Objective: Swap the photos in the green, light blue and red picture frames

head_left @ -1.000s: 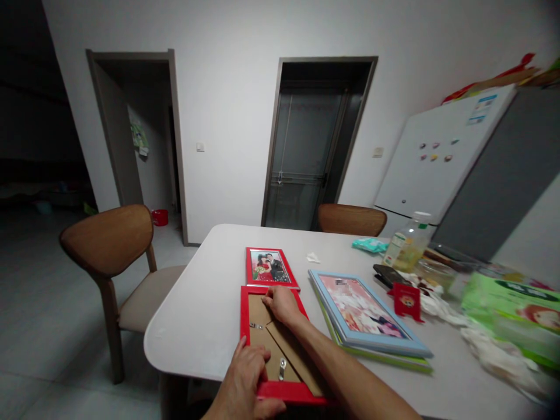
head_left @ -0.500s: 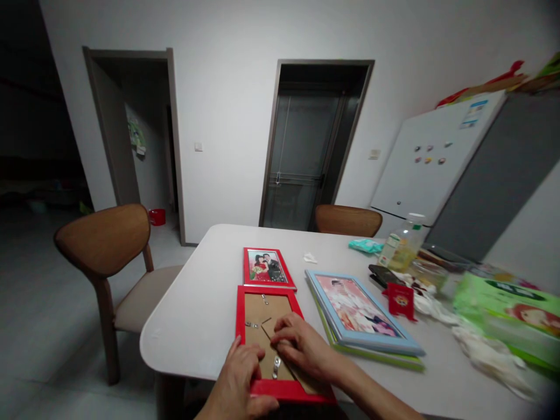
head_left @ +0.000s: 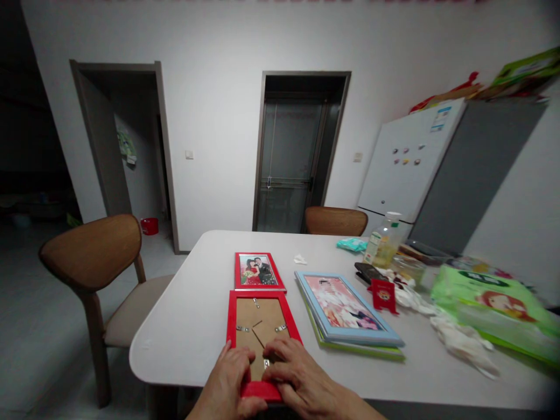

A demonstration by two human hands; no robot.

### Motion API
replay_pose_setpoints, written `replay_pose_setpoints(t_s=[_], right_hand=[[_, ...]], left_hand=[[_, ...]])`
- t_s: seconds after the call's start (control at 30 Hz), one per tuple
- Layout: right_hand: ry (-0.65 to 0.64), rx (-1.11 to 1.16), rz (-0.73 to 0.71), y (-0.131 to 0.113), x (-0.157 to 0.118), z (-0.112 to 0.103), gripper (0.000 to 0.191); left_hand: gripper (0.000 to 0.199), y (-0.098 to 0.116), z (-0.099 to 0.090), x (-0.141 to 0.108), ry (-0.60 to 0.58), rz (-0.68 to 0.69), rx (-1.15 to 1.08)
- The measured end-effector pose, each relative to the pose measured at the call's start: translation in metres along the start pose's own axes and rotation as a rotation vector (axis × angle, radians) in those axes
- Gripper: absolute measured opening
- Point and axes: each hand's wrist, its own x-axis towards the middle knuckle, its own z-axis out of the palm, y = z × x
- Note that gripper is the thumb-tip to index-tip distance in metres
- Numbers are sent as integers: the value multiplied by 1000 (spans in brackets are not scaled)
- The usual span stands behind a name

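Note:
A red picture frame (head_left: pixel 232 315) lies face down at the table's near edge, its brown backing board (head_left: pixel 254 312) facing up. Small metal clips sit along the board's edges, and a slanted slot marks its middle. My left hand (head_left: pixel 230 379) grips the lower left corner, thumb over the near rim. My right hand (head_left: pixel 297 373) is closed at the lower right, fingers curled by the bottom metal clip (head_left: pixel 266 364) and partly hiding it. Just beyond lies a second red picture frame (head_left: pixel 238 271), face up, showing a couple's photo.
To the right, a light blue picture frame (head_left: pixel 363 337) rests on a green one (head_left: pixel 359 351). Further right are a dark phone (head_left: pixel 368 272), a red card-like item (head_left: pixel 384 296), a bottle (head_left: pixel 384 242), crumpled tissues (head_left: pixel 464 344) and a green tissue pack (head_left: pixel 490 303). A chair (head_left: pixel 94 256) stands left.
My right hand has moved from the middle of the backing board down to the bottom clip, uncovering the right-side clip. My left hand keeps its grip on the corner. The view has shifted slightly.

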Motion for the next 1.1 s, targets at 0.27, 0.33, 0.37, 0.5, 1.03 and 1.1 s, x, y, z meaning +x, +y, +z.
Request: replay_pose_setpoints(t_s=[0.27, 0.33, 0.37, 0.5, 1.03, 1.1], right_hand=[[536, 317, 290, 30, 0, 4, 30], [723, 447, 395, 33, -2, -4, 31], [802, 546, 452, 33, -2, -5, 32], [739, 1108, 588, 22, 5, 15, 41], [818, 579, 806, 131, -46, -113, 42], [782, 511, 841, 157, -57, -124, 40]], left_hand=[[40, 1, 12, 1, -35, 111, 123], [35, 2, 5, 1, 44, 138, 79], [32, 5, 0, 3, 94, 129, 37], [8, 37, -14, 19, 287, -1, -283], [46, 96, 8, 133, 181, -223, -1200], [35, 91, 37, 142, 156, -241, -1156]])
